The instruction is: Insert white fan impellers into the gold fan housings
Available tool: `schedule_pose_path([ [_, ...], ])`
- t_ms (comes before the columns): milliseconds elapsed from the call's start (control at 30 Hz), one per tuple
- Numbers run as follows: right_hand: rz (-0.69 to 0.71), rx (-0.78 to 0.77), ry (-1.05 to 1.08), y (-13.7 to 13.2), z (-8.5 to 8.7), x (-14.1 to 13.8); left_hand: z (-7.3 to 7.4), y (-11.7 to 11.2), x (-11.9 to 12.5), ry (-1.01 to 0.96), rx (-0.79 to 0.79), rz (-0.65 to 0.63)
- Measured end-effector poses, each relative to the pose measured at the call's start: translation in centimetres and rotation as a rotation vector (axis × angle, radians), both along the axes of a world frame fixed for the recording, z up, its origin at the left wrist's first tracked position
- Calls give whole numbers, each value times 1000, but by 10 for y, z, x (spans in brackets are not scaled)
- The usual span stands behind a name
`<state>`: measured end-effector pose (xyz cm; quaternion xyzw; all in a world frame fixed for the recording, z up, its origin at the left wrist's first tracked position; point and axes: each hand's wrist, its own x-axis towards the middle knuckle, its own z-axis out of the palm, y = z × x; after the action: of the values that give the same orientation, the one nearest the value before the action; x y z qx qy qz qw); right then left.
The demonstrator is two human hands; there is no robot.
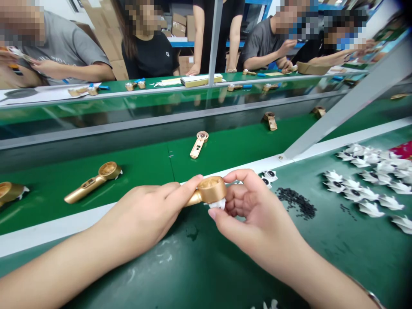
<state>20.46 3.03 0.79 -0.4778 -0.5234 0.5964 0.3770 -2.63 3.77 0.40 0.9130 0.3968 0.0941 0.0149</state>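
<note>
My left hand (146,214) is closed round the handle of a gold hand-held fan body (210,189), holding it over the green worktable (225,266). My right hand (244,206) curls beneath the fan's round head, fingers pressed on a white fan blade (217,204) under it. Just beyond my hands lie two loose white blades (268,177). A heap of small black screws (298,202) sits to the right of my right hand.
More gold fan bodies lie on the green conveyor belt: one at left (93,181), one at the left edge (9,192), one at centre (199,143), one farther right (270,121). Several white blades (370,180) are piled at right. Other people work across the line.
</note>
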Motion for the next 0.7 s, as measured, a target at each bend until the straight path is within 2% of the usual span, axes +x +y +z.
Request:
schedule_pose_path([
  [167, 26, -64, 96, -1, 6, 1, 7, 1, 5, -243, -391, 32],
  [267, 26, -56, 117, -2, 10, 3, 10, 1, 7, -338, -482, 27],
  [500, 74, -153, 162, -3, 19, 7, 9, 2, 5, -336, -423, -10],
  [700, 120, -181, 257, 0, 15, 11, 3, 2, -2, -220, -246, 0],
])
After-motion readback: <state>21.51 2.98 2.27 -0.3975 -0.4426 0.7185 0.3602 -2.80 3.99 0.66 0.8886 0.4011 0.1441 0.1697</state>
